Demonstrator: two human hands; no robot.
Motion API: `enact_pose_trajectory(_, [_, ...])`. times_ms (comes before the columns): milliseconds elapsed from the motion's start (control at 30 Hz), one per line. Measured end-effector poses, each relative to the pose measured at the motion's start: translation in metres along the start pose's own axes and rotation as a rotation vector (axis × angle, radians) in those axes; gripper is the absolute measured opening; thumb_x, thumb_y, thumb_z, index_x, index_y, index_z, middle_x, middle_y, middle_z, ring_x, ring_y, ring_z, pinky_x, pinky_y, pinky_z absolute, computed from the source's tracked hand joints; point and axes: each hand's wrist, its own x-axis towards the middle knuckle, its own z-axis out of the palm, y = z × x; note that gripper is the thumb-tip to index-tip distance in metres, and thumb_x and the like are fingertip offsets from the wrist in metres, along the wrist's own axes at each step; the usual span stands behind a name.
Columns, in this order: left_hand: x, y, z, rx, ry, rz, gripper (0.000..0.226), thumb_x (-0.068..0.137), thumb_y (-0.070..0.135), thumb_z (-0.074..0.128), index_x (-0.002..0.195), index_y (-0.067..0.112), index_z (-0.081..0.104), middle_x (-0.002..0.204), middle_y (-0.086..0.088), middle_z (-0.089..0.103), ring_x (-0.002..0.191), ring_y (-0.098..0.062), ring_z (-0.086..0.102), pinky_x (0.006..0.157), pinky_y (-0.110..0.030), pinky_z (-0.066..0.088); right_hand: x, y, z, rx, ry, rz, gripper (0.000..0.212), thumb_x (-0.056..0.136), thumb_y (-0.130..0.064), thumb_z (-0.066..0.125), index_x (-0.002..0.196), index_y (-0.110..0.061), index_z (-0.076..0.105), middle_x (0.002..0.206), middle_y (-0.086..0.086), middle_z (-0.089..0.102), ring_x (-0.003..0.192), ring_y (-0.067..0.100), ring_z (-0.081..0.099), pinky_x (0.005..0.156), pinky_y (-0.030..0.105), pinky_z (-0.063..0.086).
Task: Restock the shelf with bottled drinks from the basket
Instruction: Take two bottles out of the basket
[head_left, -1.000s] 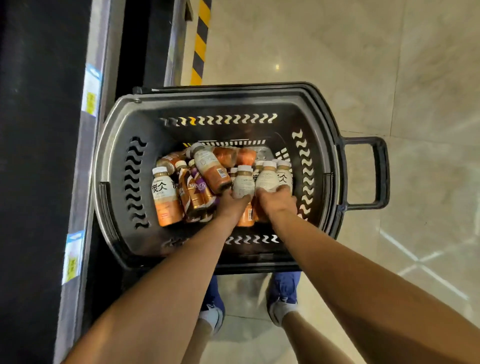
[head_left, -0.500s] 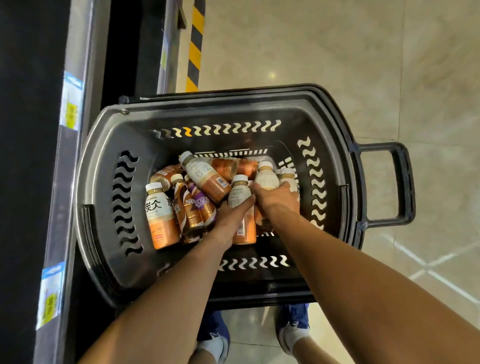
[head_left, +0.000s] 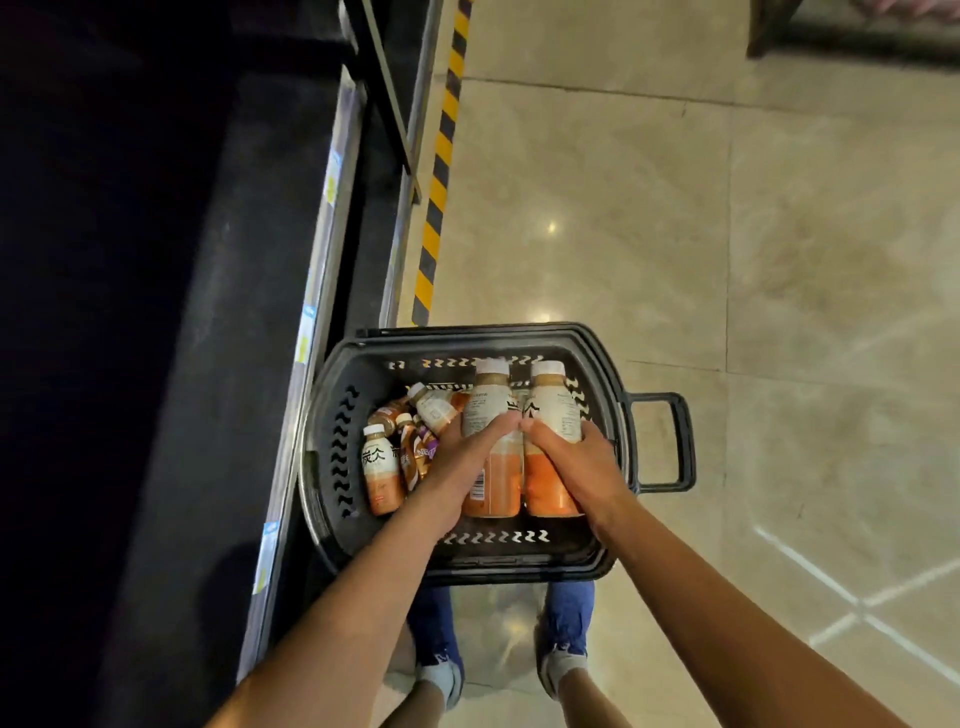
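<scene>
Bottle (head_left: 487, 410) in left hand (head_left: 467, 460), second bottle (head_left: 555, 410) in right hand (head_left: 579, 465), fingers wrapped round both (labels partly hidden), over the basket (head_left: 478, 336).

Two white-capped orange-brown drink bottles (head_left: 491, 415) are being held upright, side by side, above the black plastic basket (head_left: 467, 336). Other bottles (head_left: 435, 410) are lying jumbled inside.

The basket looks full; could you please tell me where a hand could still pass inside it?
Bare room shows along the near wall of the basket, in front of the gripped bottles that the left hand and right hand hold, and in its far left corner. The bottle pile at left-centre is crowded; beneath the gripped bottles is hidden.
</scene>
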Motion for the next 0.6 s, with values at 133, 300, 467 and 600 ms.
enact_pose_trajectory(133, [-0.121, 0.089, 0.002, -0.047, 0.028, 0.168, 0.045, 0.079, 0.032, 0.078, 0.118, 0.026, 0.057, 0.101, 0.003, 0.073, 0.087, -0.011, 0.072, 0.07, -0.025, 0.056, -0.112, -0.102, -0.017, -0.07, -0.001, -0.186, 0.039, 0.075, -0.039, 0.082, 0.105, -0.025, 0.062, 0.098, -0.002, 0.074, 0.087, 0.014, 0.073, 0.065, 0.021, 0.056])
enact_pose_trajectory(300, [-0.272, 0.19, 0.009, -0.147, 0.047, 0.37, 0.061, 0.065, 0.043, 0.084, 0.118, 0.031, 0.056, 0.106, -0.002, 0.073, 0.096, -0.021, 0.072, 0.083, -0.042, 0.058, -0.26, -0.224, -0.039, -0.043, 0.013, -0.415, 0.045, 0.066, -0.046, 0.074, 0.104, -0.029, 0.059, 0.103, 0.0, 0.071, 0.093, 0.018, 0.07, 0.082, 0.041, 0.059])
enact_pose_trajectory(467, [-0.39, 0.256, 0.006, -0.175, 0.127, 0.596, 0.071, 0.062, 0.053, 0.083, 0.12, 0.023, 0.055, 0.106, -0.011, 0.072, 0.094, -0.032, 0.072, 0.079, -0.052, 0.059, -0.366, -0.304, -0.054, 0.032, -0.121, -0.603, 0.049, 0.069, -0.039, 0.085, 0.11, -0.024, 0.064, 0.097, 0.001, 0.076, 0.086, 0.016, 0.074, 0.07, 0.032, 0.06])
enact_pose_trajectory(600, [-0.461, 0.274, -0.01, -0.234, 0.223, 0.708, 0.066, 0.066, 0.047, 0.085, 0.117, 0.02, 0.055, 0.102, -0.013, 0.07, 0.09, -0.036, 0.071, 0.076, -0.052, 0.059, -0.419, -0.343, -0.045, -0.002, -0.243, -0.742, 0.041, 0.072, -0.032, 0.084, 0.107, -0.022, 0.065, 0.093, 0.001, 0.076, 0.08, 0.016, 0.072, 0.065, 0.028, 0.058])
